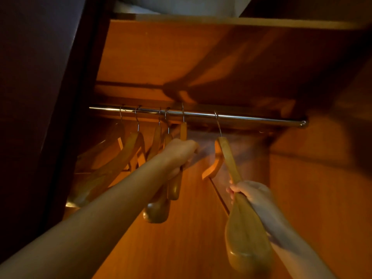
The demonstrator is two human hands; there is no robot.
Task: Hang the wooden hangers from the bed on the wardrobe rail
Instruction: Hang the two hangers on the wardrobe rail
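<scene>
A chrome wardrobe rail (251, 118) runs across the wardrobe under a wooden shelf. Several wooden hangers (132, 150) hang from its left half by metal hooks. My left hand (179, 154) reaches up among them and grips the hanger (174, 188) whose hook sits near the rail's middle. Further right, another wooden hanger (244, 232) has its hook over the rail. My right hand (249, 193) grips its near arm, below the neck. The hand's fingers are blurred.
The wardrobe's orange wooden back panel (191, 228) lies behind the hangers. A dark door edge (66, 121) borders the left side. The right part of the rail carries nothing up to its end bracket (303, 124). A shelf (221, 22) above holds pale bedding.
</scene>
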